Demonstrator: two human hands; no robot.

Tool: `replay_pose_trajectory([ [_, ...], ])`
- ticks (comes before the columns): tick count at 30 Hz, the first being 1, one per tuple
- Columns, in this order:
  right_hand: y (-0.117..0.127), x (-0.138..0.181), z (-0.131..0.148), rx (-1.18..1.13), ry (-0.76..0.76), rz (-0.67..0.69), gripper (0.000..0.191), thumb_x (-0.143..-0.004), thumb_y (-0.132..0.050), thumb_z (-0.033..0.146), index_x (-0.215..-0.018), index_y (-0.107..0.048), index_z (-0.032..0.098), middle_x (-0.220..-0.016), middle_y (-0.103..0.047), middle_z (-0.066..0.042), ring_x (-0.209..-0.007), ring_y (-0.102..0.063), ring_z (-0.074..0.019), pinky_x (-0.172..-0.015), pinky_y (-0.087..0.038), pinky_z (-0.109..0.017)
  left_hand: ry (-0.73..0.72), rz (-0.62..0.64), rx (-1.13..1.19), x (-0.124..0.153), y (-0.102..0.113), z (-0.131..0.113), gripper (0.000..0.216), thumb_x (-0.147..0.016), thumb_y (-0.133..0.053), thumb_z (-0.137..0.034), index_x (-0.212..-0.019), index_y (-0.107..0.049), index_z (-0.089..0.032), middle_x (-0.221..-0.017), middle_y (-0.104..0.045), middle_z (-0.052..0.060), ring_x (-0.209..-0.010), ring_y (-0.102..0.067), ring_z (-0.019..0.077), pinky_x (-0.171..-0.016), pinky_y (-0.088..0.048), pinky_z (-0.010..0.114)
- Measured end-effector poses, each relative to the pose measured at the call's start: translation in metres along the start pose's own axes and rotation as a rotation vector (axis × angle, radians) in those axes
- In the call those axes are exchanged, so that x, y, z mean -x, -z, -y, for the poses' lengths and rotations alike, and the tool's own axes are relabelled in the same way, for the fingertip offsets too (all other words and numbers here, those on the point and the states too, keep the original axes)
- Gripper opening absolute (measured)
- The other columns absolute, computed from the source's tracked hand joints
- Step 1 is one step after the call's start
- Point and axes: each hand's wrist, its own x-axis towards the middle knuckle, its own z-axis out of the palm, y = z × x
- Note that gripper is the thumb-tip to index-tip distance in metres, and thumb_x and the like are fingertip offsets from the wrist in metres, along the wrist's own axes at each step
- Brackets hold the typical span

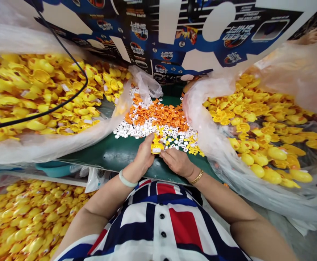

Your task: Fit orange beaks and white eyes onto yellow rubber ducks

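A small yellow plastic duck shell [156, 148], with a white patch on it, is held up over the near part of the green table [120, 154]. My left hand [144, 152] grips it from the left, thumb along its side. At its lower right edge, the closed fingers of my right hand [176, 161] pinch it. Just beyond my hands lie loose white eye pieces [131, 129], a heap of orange beak-like pieces [158, 113] and small yellow discs [195, 146].
Plastic-lined piles of yellow shells flank me on the left [38, 94] and right [267, 127]. More yellow ducks [33, 217] fill a container at lower left, near a teal basin [53, 168]. A printed cardboard sheet [169, 36] stands behind; a black cable [66, 99] crosses the left. Another person's hand [314, 36] shows at upper right.
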Motion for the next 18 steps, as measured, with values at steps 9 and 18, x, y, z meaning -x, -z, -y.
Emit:
replay_pose_trajectory([
  [9, 0.011, -0.014, 0.013, -0.402, -0.325, -0.126, 0.014, -0.098, -0.053, 0.029, -0.1, -0.065, 0.022, -0.092, -0.066, -0.006, -0.088, -0.064, -0.0176, -0.079, -0.053, -0.032, -0.101, 0.141, -0.094, 0.004, -0.004, -0.004, 0.038, -0.075, -0.073, -0.041, -0.102, -0.061, -0.018, -0.076, -0.065, 0.001, -0.065, -0.063, 0.0149, -0.062, -0.05, 0.026],
  [18, 0.065, -0.018, -0.041, -0.22, -0.438, -0.095, 0.02, -0.1, -0.048, 0.035, -0.099, -0.063, 0.021, -0.089, -0.066, -0.005, -0.083, -0.063, -0.0178, -0.077, -0.05, -0.03, -0.022, 0.193, -0.125, -0.018, 0.016, -0.03, 0.035, -0.077, -0.071, -0.037, -0.105, -0.061, -0.018, -0.074, -0.066, 0.002, -0.064, -0.066, 0.0176, -0.055, -0.052, 0.026],
])
